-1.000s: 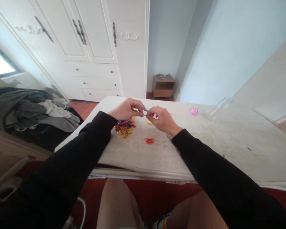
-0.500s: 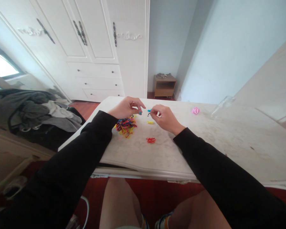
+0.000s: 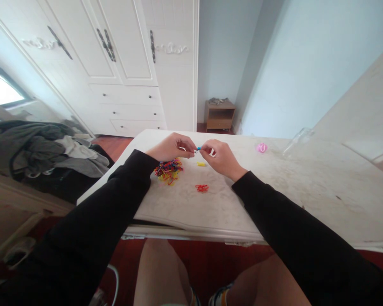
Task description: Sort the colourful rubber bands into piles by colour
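Over the far part of the table, my left hand point(image 3: 181, 145) and my right hand point(image 3: 219, 155) meet with fingertips pinched close together. A small black rubber band point(image 3: 197, 151) spans the narrow gap between them, gripped by both. Just behind it shows a bit of blue rubber bands point(image 3: 199, 148), partly covered by the fingers. Below my left hand lies a tangled heap of mixed-colour rubber bands point(image 3: 168, 171). A small yellow bunch point(image 3: 201, 164) and a larger red bunch point(image 3: 202, 188) rest on the table, nearer to me.
The white table point(image 3: 274, 199) carries a pink bunch of bands point(image 3: 261, 147) and a clear glass or plastic vessel point(image 3: 298, 142) lying at the right. A pile of dark clothes point(image 3: 44, 144) is off to the left. White wardrobes point(image 3: 127, 42) stand behind.
My left hand has moved right to the black band and closed its fingertips on it. The blue bit at its fingertips no longer shows there. My right hand has stayed almost still.
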Motion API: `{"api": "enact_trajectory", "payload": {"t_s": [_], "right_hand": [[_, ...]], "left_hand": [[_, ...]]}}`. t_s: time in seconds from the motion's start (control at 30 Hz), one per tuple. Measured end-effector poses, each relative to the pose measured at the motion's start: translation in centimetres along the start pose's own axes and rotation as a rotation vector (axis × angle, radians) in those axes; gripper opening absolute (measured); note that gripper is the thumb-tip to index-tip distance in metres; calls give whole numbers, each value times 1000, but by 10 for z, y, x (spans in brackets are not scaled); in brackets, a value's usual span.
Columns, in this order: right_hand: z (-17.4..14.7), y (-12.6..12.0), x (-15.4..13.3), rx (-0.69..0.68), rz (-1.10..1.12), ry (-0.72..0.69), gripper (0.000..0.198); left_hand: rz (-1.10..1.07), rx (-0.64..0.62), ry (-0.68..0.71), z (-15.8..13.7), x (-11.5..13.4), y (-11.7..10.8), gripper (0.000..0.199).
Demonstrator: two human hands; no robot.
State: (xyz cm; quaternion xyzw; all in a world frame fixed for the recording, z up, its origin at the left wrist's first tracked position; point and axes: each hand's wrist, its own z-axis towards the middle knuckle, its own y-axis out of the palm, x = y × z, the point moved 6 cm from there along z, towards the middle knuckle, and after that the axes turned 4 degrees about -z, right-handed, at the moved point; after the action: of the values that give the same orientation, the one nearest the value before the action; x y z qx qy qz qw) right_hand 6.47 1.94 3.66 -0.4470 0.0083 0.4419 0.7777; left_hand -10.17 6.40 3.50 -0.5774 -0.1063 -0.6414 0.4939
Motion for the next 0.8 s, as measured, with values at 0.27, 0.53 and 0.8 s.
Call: {"api": "enact_trajectory", "payload": {"t_s": [0.27,0.53,0.8], "right_hand": [[0,-1,0,-3,-10,15,13],[0,0,0,-10,-12,3,14],[0,2,1,-18,-1,-5,13]], "left_hand": [[-25,59,-17,-1,2,-2,38],[-17,75,-14,0,1,-3,27],[7,49,-24,1,0,-1,22]]}}
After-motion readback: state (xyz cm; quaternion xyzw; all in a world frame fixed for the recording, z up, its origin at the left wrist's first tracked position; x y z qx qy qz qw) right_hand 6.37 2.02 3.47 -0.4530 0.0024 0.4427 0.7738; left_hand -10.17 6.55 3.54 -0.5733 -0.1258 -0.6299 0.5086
